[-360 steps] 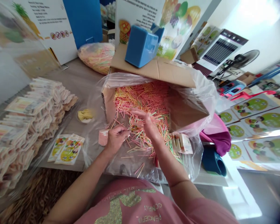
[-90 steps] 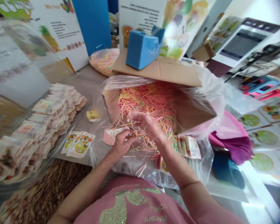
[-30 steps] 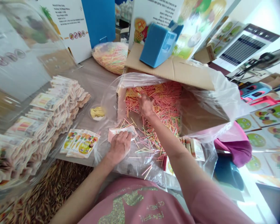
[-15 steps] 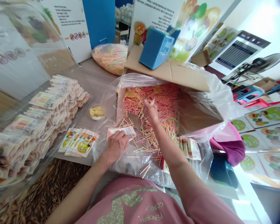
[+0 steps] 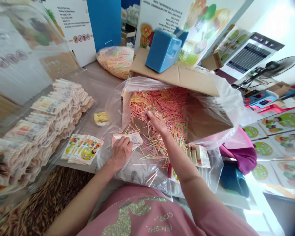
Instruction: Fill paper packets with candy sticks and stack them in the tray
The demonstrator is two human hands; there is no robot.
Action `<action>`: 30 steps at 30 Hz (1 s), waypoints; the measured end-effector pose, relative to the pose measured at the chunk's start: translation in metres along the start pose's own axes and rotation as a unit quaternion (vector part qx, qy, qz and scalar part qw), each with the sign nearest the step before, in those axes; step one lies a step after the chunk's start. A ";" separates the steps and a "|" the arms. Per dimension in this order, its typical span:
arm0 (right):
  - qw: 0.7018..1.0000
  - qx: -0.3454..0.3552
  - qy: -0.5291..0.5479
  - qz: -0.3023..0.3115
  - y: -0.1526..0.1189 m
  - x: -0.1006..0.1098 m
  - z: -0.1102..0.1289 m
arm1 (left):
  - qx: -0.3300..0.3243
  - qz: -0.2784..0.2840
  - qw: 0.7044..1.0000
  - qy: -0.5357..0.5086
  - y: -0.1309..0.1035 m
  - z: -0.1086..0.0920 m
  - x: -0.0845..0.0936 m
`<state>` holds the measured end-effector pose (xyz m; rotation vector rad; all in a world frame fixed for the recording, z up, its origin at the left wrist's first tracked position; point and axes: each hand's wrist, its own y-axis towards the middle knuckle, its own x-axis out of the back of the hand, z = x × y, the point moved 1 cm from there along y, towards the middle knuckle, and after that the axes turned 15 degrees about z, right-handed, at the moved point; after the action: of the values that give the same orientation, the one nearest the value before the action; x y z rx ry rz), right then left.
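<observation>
My left hand rests with bent fingers on a small white printed packet lying on the plastic-covered table, its fingertips gripping the packet's near side. To the right, my right hand is closed over the front of a tipped cardboard box. A few thin coloured sticks seem pinched in its fingers, though they are partly hidden. Pink, yellow and green sticks fill the box and spill out toward the packet.
Stacked bundles of packets line the left side, with several loose packets fanned out nearby. A small dish of yellow bands sits beside the box. A blue holder stands on the box flap; a bag of sticks lies behind.
My right hand has drawn back slightly toward the left and nearer to me, turning at the wrist. My left hand has shifted slightly left on the packet.
</observation>
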<state>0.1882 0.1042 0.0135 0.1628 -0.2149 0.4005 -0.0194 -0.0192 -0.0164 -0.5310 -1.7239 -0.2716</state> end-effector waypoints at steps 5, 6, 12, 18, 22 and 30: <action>0.994 -0.098 -0.027 -0.034 -0.001 -0.011 -0.017 | 0.003 0.017 0.999 -0.046 -0.007 0.005 -0.001; 0.988 -0.117 -0.098 -0.020 -0.003 -0.014 -0.015 | 0.007 0.024 0.998 -0.053 -0.007 0.007 0.000; 0.829 -0.262 -0.463 0.172 -0.011 -0.053 0.010 | 0.048 0.020 0.995 -0.089 0.003 0.013 0.002; 0.816 -0.269 -0.478 0.181 -0.007 -0.067 0.005 | 0.035 -0.027 0.994 -0.100 -0.002 0.013 -0.006; 0.961 -0.157 -0.215 0.069 -0.013 -0.049 -0.009 | 0.015 -0.067 0.990 -0.127 -0.007 0.018 -0.010; 0.992 -0.017 0.108 -0.069 -0.012 -0.041 -0.022 | -0.033 -0.223 0.902 -0.367 0.003 0.027 -0.009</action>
<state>0.1599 0.0825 -0.0192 0.0996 0.0026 0.2738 -0.0395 -0.0063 -0.0315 -0.2841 -2.5856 -0.4995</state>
